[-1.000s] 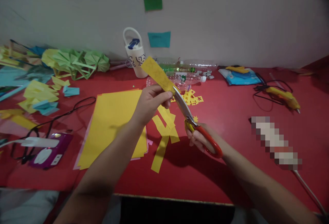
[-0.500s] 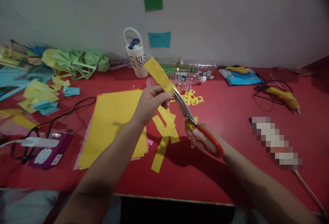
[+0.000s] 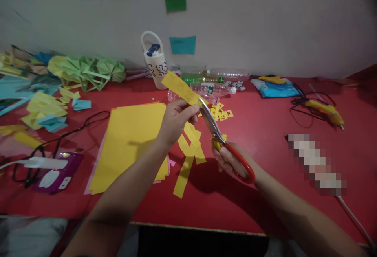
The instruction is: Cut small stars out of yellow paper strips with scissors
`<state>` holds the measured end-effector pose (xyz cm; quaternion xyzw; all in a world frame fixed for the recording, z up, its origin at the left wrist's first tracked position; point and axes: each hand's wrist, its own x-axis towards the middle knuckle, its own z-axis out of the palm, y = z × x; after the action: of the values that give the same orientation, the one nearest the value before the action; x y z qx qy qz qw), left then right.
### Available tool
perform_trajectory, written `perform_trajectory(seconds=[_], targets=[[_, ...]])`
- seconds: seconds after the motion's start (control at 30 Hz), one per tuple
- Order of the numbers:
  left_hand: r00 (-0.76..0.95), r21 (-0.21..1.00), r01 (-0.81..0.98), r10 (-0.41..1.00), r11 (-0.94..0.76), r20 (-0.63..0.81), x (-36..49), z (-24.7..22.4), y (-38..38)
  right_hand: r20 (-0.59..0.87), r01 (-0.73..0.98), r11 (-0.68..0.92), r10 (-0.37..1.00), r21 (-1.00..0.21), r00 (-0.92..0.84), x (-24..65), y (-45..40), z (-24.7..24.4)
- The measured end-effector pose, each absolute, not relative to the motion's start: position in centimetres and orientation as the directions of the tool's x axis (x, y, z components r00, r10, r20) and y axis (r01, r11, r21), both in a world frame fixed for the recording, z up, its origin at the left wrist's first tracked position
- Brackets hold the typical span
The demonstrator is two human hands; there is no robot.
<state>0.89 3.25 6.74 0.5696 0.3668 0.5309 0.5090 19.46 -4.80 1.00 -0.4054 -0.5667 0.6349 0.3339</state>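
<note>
My left hand (image 3: 180,116) pinches a strip of yellow paper (image 3: 179,86) that carries faint pencil marks. In my right hand (image 3: 228,158) is a pair of scissors (image 3: 210,121) with red handles, its blade tips at the strip's right end beside my left fingertips. A bit of yellow also shows against the fingers of that hand; I cannot make out what it is. Below the hands lie loose yellow strips (image 3: 184,174). Small yellow pieces with star-shaped holes (image 3: 219,112) are scattered just behind the scissors. A stack of yellow sheets (image 3: 129,143) lies left of the strips.
Clear plastic bottles (image 3: 212,89) and a white tumbler (image 3: 156,66) stand or lie near the wall. To the right are a blue packet (image 3: 273,88), a yellow glue gun (image 3: 324,111) and a blurred-out object. Folded papers (image 3: 88,70) and a purple power box (image 3: 60,174) with cables occupy the left.
The paper strip has tilted flatter and shifted slightly down, with my left hand moving a little to the right. The scissor blades look closer together.
</note>
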Motion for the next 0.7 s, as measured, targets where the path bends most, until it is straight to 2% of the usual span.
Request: perform_trajectory(seconds=[0.2,0.7], targets=[[0.158,0.968,-0.141,0.961,-0.207,0.229,0.96,6.69,3.15,-0.162,0.089,-0.138,0.908,-0.986,-0.386,19.38,-4.92,0.76],[0.182,0.967,-0.177,0.959,-0.185,0.217,0.83,6.67,3.24,-0.161,0.144,-0.113,0.906,-0.983,-0.391,19.46,-4.69,1.58]])
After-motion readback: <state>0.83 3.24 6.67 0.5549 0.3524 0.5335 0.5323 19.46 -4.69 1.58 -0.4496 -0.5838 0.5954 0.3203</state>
